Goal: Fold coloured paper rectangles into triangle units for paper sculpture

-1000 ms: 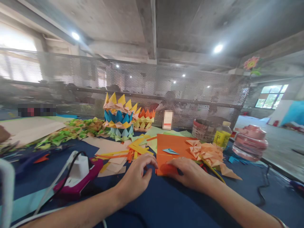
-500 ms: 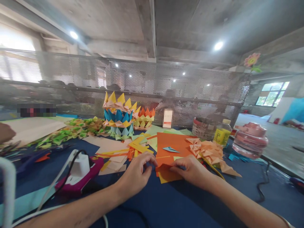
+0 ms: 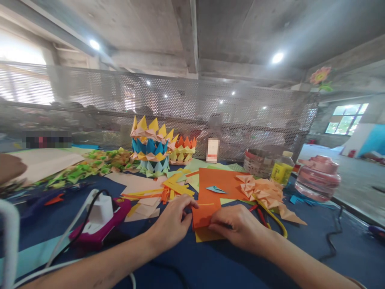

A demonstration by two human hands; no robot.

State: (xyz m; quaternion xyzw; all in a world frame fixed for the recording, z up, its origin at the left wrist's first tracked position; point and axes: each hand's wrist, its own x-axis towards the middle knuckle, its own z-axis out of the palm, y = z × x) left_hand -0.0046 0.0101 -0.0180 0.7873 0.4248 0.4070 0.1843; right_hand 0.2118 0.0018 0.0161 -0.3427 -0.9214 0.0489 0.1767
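Note:
Between my hands is a small piece of orange paper [image 3: 204, 216], with a fold or strip line along its top. An amber-yellow sheet [image 3: 207, 236] sticks out below it. My left hand [image 3: 173, 218] has its curled fingers at the left edge of the orange paper. At the right lower edge, my right hand [image 3: 240, 226] pinches the orange paper between thumb and fingers. A larger orange sheet [image 3: 221, 178] lies just beyond, bearing a small folded light-blue paper piece [image 3: 216, 189].
Folded-paper crowns [image 3: 150, 150] stand beyond my left hand. A magenta power strip [image 3: 120, 208] with a white plug [image 3: 102, 210] sits left. Right are peach folded pieces [image 3: 261, 188], yellow-red handles [image 3: 279, 224], a yellow-labelled bottle [image 3: 282, 168] and a pink bottle [image 3: 317, 178]. Another person's hand [image 3: 12, 168] shows far left.
The small orange paper and the amber sheet have come toward me and slightly left. My right hand moved down and left with them, exposing more of the yellow-red handles. My left hand barely shifted.

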